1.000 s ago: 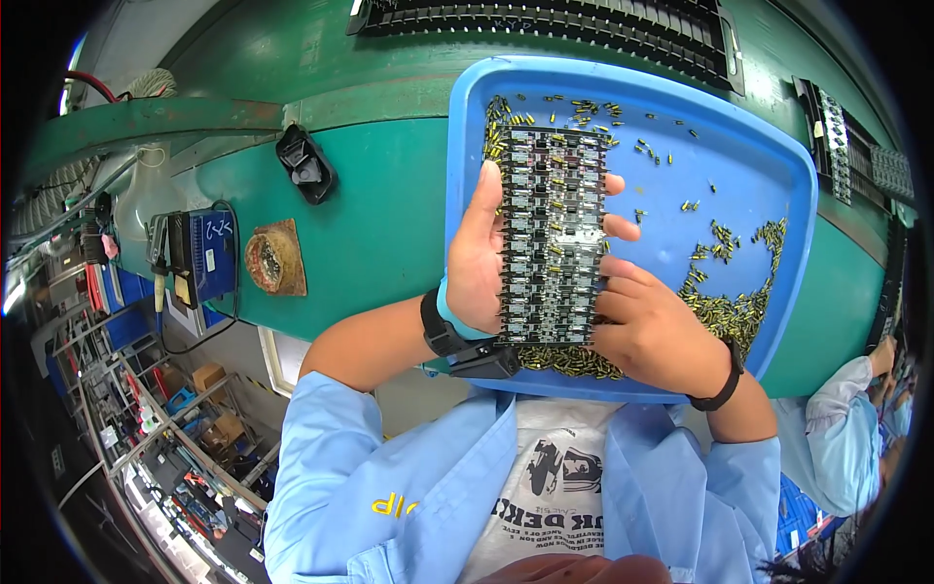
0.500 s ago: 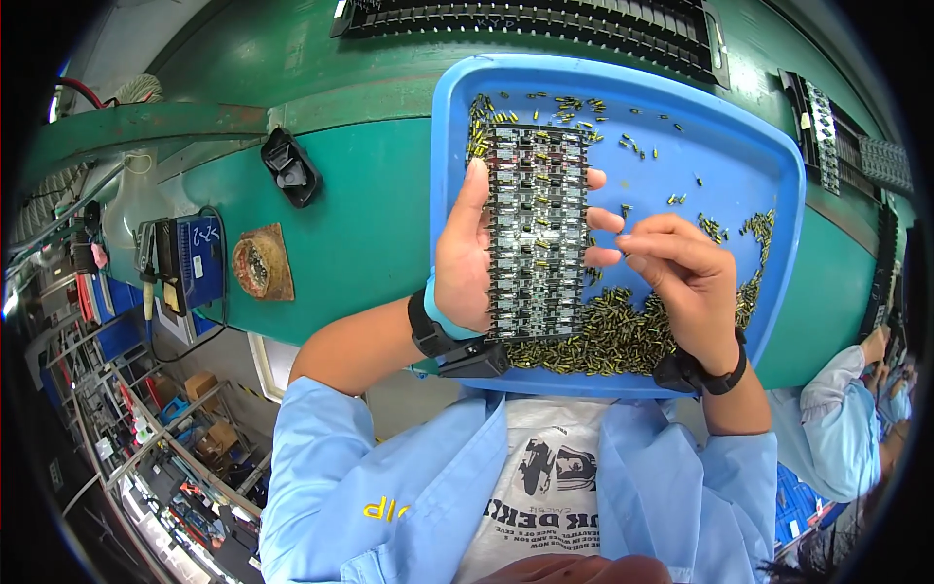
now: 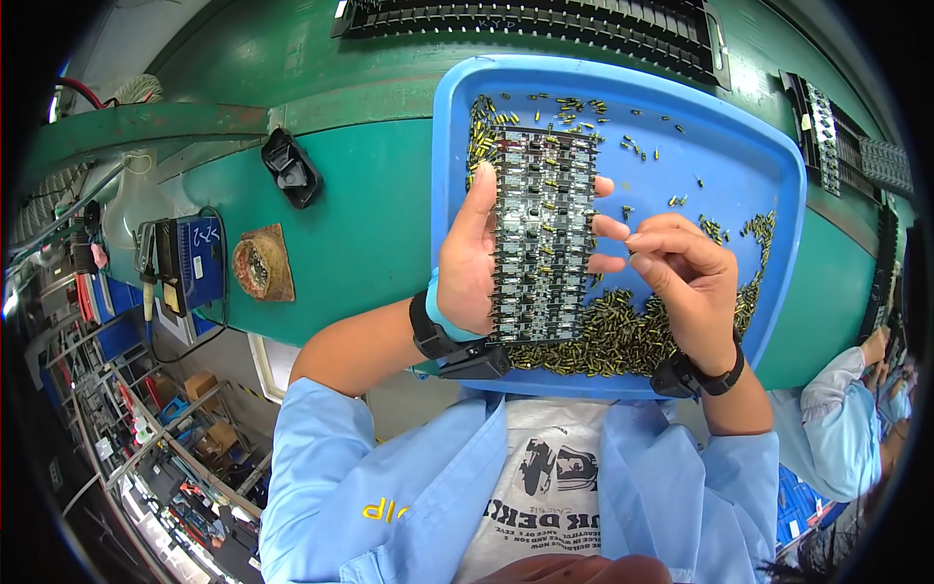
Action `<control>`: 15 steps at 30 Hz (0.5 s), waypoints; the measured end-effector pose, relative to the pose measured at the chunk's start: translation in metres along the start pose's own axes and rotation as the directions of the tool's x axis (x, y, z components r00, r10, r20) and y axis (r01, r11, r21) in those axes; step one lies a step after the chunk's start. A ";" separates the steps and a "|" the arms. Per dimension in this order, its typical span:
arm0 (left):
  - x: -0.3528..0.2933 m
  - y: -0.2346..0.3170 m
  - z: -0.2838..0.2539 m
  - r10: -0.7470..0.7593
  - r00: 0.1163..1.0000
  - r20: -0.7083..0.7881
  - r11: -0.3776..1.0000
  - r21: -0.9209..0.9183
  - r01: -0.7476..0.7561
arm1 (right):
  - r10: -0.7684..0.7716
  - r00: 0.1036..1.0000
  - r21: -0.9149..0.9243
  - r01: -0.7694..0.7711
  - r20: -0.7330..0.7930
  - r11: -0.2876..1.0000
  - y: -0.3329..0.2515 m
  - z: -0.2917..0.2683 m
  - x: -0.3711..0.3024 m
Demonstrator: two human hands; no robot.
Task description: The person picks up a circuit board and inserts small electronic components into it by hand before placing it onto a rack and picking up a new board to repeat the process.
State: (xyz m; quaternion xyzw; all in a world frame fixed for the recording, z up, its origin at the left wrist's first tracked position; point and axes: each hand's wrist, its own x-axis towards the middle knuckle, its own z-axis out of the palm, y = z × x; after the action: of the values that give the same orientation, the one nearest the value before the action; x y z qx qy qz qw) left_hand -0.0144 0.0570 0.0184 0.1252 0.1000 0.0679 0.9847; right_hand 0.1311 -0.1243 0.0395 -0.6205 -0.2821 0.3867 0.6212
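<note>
My left hand (image 3: 469, 263) holds a long circuit board panel (image 3: 545, 238) over a blue tray (image 3: 443, 195), its thumb along the left edge and fingertips showing past the right edge. Small yellow-and-black cylindrical components stand out along the panel's middle, mostly toward its upper part. Just right of the panel, my right hand (image 3: 691, 277) is closed in a pinch of thumb and forefinger; whatever sits between the tips is too small to make out. Many loose cylindrical components (image 3: 623, 336) lie heaped at the tray's near side, with others scattered along its far and right sides.
Black slotted racks (image 3: 545, 21) stand beyond the tray, and another rack (image 3: 822, 136) holds boards at the far right. On the green bench to the left are a black plastic holder (image 3: 290, 167), a round brown dish (image 3: 261, 263) and a blue soldering station (image 3: 199, 258). Another person's sleeve (image 3: 832, 428) shows at right.
The panel and my left hand have shifted slightly right, and the panel's tilt has changed a little. My right hand stays pinched, almost in the same place.
</note>
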 end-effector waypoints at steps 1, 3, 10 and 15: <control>0.000 0.000 0.000 0.003 1.000 0.004 1.000 0.002 -0.003 | 0.041 0.999 -0.008 -0.041 -0.007 0.999 -0.001 0.000 0.000; 0.000 0.000 0.000 0.008 1.000 0.011 1.000 0.005 -0.008 | 0.018 1.000 0.003 -0.018 -0.016 1.000 0.001 0.002 -0.001; 0.000 0.000 0.002 -0.011 1.000 -0.010 1.000 -0.016 0.011 | -0.046 0.998 0.046 0.048 -0.051 0.998 0.008 0.002 -0.001; 0.001 -0.001 -0.003 -0.005 1.000 0.016 0.999 0.036 0.004 | -0.145 0.989 -0.059 0.144 0.000 0.988 0.010 0.003 0.001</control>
State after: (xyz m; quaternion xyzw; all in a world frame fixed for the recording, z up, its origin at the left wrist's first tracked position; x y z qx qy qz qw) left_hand -0.0142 0.0566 0.0147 0.1433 0.0938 0.0628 0.9832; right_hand 0.1279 -0.1220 0.0300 -0.6171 -0.3362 0.3309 0.6298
